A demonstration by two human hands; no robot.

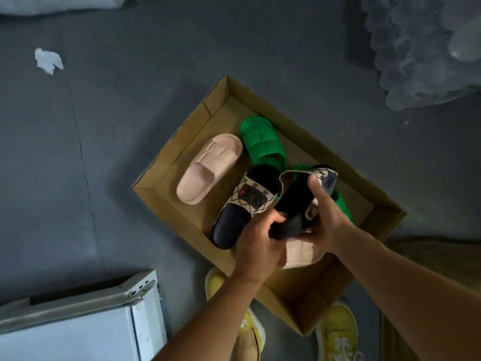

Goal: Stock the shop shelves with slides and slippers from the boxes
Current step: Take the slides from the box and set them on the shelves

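Note:
An open cardboard box point(182, 142) lies on the grey floor. Inside are a pink slide point(208, 168), a green slide point(260, 144) and a second green slide point(342, 204), mostly hidden behind my right hand. My left hand point(256, 246) grips the heel end of a black slide with a patterned beige strap point(247, 201). My right hand point(325, 217) holds the matching black slide point(296, 199), tilted on its side, thumb pressed on its strap. Another pink slide point(299, 254) shows below both hands.
A white metal shelf part point(86, 319) lies on the floor at lower left. Plastic-wrapped goods point(421, 48) sit at upper right. A crumpled white scrap point(48, 59) lies upper left. My yellow shoes point(338, 332) stand by the box's near edge.

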